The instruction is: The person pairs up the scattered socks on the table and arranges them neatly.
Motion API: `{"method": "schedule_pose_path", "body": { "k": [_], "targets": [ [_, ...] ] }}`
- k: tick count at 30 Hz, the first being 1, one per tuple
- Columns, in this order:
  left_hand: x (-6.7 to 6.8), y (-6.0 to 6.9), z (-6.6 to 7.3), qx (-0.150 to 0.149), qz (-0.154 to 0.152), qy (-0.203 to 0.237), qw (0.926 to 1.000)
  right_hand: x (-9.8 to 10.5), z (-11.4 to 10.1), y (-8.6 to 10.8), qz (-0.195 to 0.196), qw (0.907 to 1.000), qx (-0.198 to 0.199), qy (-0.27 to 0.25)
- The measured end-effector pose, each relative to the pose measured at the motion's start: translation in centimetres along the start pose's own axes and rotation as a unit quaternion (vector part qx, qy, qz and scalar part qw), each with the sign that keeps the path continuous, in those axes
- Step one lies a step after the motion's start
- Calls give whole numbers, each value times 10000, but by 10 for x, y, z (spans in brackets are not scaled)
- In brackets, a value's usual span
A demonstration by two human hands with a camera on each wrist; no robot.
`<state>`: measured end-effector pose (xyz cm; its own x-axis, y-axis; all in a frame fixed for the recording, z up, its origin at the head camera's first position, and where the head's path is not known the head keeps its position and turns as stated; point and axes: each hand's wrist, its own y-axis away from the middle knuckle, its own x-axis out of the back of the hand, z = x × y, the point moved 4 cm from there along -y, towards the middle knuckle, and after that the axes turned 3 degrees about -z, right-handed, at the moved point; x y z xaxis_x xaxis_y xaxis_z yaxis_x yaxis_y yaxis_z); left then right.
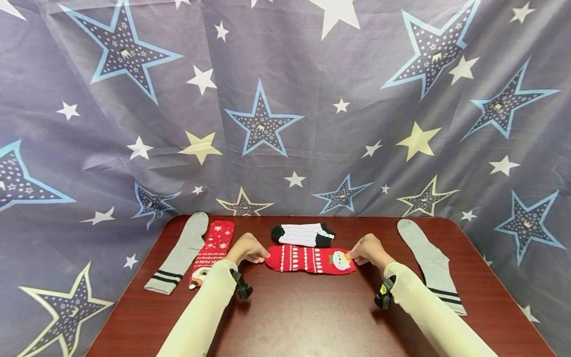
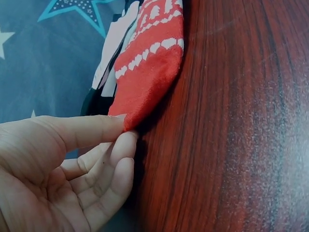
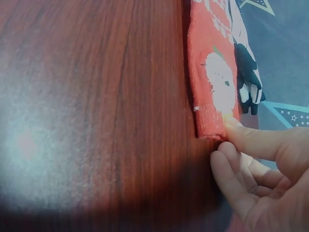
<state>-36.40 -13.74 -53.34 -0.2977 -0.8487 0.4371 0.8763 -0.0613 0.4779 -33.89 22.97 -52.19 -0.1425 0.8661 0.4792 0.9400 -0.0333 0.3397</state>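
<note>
A red sock (image 1: 308, 259) with white patterns and a white animal face lies crosswise near the middle of the table. My left hand (image 1: 251, 249) pinches its plain toe end between thumb and forefinger, as the left wrist view shows at the red tip (image 2: 145, 92). At the other end my right hand (image 1: 369, 249) pinches the cuff, beside the white face (image 3: 220, 82). Just behind the red sock lie white socks with black toe and heel and thin stripes (image 1: 301, 234), partly overlapped by it in the wrist views.
On the left, a grey sock (image 1: 183, 253) with black bands lies beside another red patterned sock (image 1: 216, 248), partly hidden by my left arm. A second grey sock (image 1: 430, 260) lies at the right. A star-printed cloth (image 1: 285, 163) hangs behind the brown table (image 1: 303, 317).
</note>
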Motion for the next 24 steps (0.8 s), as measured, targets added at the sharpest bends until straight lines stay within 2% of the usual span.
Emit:
{"method": "schedule_pose_path", "body": {
  "k": [9,18,24],
  "targets": [
    [-2,2,4,161,66,-153,9997,0,1,1,15,9997,-245,-51],
    [-5,4,6,135,-6,-114,9998,1,7,-1,-202,9995,-98,-211],
    [-1,4,4,198,49,-126,9997,-1,4,-2,-320,9992,-87,-219]
  ]
}}
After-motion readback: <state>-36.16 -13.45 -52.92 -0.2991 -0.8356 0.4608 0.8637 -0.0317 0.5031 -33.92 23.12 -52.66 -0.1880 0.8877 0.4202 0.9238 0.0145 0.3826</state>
